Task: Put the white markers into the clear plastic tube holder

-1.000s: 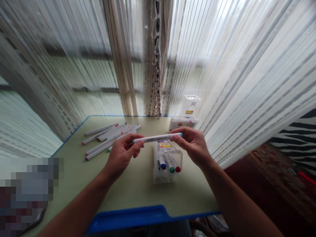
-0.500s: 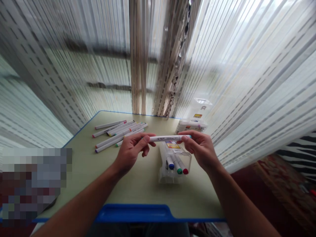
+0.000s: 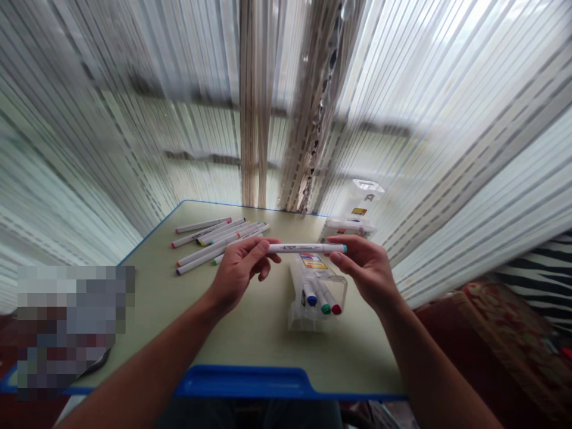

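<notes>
A white marker [image 3: 301, 248] with a teal end lies level in the air between my hands, printing along its barrel facing me. My left hand [image 3: 241, 265] pinches its left end between thumb and fingers. At the teal end, my right hand [image 3: 364, 265] holds it lightly, fingers above and behind, thumb just beneath. Below the marker stands an open clear plastic case [image 3: 319, 280] with a yellow and red label; blue, green and red marker ends show at its front. Left of my hands, several white markers [image 3: 210, 241] with coloured ends lie loosely piled.
A second clear case [image 3: 351, 226] stands at the table's back right, its lid upright. The pale green table [image 3: 152, 310] has a blue rim and a blue tray recess [image 3: 245, 381] at the front. String curtains hang behind. A blurred-out patch covers something at the left.
My right thumb has slid down off the marker's face, so the teal end shows more fully. The left hand keeps its pinch. The view has shifted slightly.
</notes>
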`<state>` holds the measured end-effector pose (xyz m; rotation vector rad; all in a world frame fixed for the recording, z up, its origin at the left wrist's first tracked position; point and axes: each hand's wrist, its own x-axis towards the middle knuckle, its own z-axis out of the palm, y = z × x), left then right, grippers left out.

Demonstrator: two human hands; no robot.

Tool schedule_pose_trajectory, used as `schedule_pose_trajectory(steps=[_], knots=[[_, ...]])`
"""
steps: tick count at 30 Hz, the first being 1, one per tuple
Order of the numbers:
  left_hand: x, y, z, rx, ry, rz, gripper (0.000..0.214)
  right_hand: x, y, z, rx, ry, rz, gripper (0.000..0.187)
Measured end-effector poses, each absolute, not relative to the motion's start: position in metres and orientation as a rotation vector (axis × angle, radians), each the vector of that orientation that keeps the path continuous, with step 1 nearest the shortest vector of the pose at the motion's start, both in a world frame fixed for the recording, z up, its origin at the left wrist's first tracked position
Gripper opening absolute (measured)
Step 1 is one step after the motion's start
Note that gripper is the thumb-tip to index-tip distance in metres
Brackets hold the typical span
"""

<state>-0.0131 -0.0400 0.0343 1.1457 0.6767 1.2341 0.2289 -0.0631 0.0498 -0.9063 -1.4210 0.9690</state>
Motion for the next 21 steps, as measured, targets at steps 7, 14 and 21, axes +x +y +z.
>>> schedule_pose_trajectory(steps=[7, 14, 21], knots=[[-0.013, -0.038, 0.031, 1.113, 0.671, 1.208, 0.028, 0.228, -0.067, 0.052, -0.891, -1.528, 0.855, 0.023], [-0.014, -0.038, 0.029, 1.139, 0.661, 1.152, 0.032, 0.225, -0.078, 0.065, -0.98, -1.718, 0.582, 0.016], [-0.013, -0.039, 0.03, 1.2, 0.644, 1.129, 0.036, 0.224, -0.11, 0.087, -1.016, -1.827, 0.123, 0.019]])
